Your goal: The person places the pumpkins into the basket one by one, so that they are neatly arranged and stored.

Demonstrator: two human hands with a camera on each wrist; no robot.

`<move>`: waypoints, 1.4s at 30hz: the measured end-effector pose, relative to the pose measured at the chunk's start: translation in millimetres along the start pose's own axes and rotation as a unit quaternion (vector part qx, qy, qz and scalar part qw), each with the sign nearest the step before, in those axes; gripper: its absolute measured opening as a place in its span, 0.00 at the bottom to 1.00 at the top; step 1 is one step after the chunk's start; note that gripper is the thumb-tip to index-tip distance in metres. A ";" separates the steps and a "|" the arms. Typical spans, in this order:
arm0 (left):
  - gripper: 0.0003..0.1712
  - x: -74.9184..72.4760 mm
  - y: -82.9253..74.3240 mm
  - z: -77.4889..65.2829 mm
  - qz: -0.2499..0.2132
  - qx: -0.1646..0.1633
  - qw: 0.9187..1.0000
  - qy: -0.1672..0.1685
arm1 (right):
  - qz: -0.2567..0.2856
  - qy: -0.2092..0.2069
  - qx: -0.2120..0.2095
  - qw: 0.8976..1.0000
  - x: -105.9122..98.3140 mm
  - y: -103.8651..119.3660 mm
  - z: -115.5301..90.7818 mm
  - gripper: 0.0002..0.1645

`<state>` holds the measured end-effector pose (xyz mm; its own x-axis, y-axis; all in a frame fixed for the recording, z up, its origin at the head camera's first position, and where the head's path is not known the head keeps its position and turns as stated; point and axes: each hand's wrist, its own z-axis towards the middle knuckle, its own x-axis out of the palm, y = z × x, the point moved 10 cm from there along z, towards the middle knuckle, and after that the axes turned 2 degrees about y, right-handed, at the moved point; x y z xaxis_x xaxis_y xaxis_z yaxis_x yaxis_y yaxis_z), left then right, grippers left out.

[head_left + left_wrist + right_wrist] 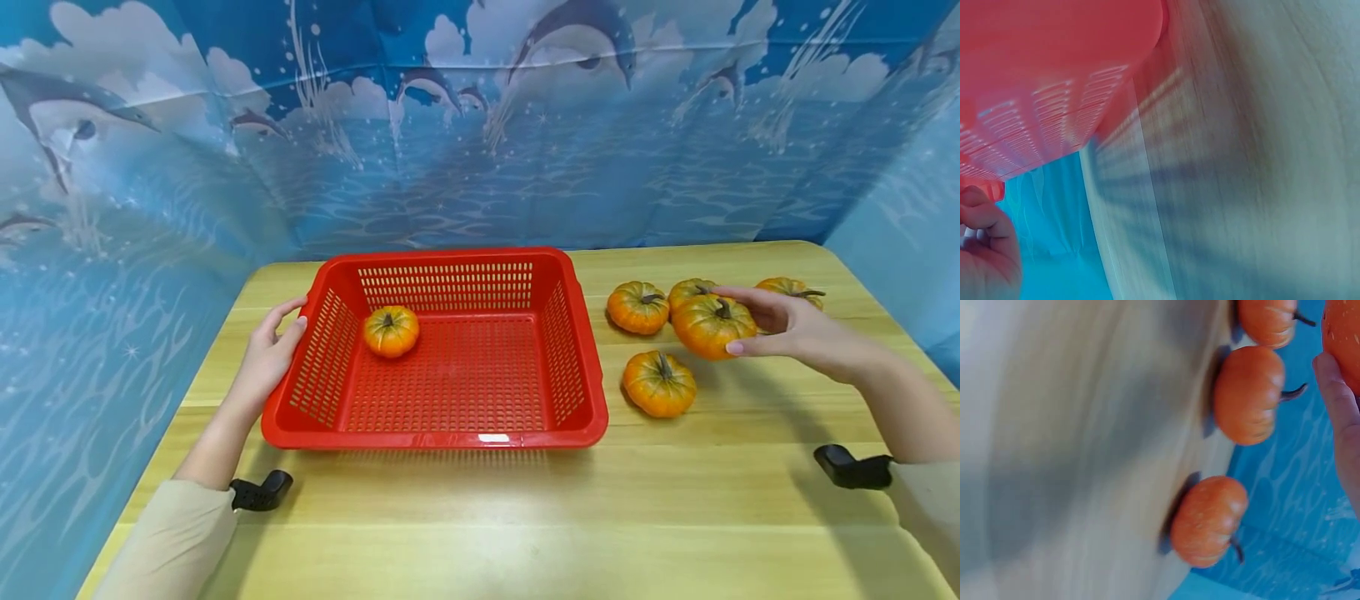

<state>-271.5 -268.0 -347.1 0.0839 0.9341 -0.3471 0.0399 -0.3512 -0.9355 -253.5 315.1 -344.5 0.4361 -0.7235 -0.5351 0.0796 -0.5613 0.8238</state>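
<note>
A red plastic basket (450,440) with slotted walls is on the table, and my left hand (272,348) grips its left rim. One small orange pumpkin (391,332) lies inside, toward the basket's left side. On the right, my right hand (802,333) holds another pumpkin (705,327) between thumb and fingers. The right wrist view shows that held pumpkin (1342,337) at its upper right edge, raised above the table. Around this hand are a pumpkin (637,308) to the left, a nearer one (660,385), a partly covered one (686,291) behind, and one (783,286) beyond the fingers.
The light wooden table (480,533) ends at a blue curtain (480,183) printed with dolphins, which also runs along both sides. Black wrist devices, one by the left sleeve (260,492) and one by the right (852,468), jut out over the tabletop.
</note>
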 end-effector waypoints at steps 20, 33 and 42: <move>0.32 1.7 1.2 -1.8 0.000 0.003 1.000 0.008 | 0.073 0.057 -0.072 0.993 11.7 63.1 31.0 0.43; 0.32 1.9 1.4 -0.5 -0.006 0.001 1.000 0.008 | 0.043 0.072 -0.062 0.995 26.1 100.9 50.7 0.40; 0.32 2.0 3.0 0.8 -0.012 0.000 1.000 0.009 | 0.059 0.101 -0.101 0.988 45.6 127.1 68.6 0.40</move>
<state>-272.1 -267.1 -350.6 0.1015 0.9406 -0.3239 0.0421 -0.3294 -0.9433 -285.0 183.2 -277.1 0.6209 -0.6726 -0.4025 0.1869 -0.3717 0.9094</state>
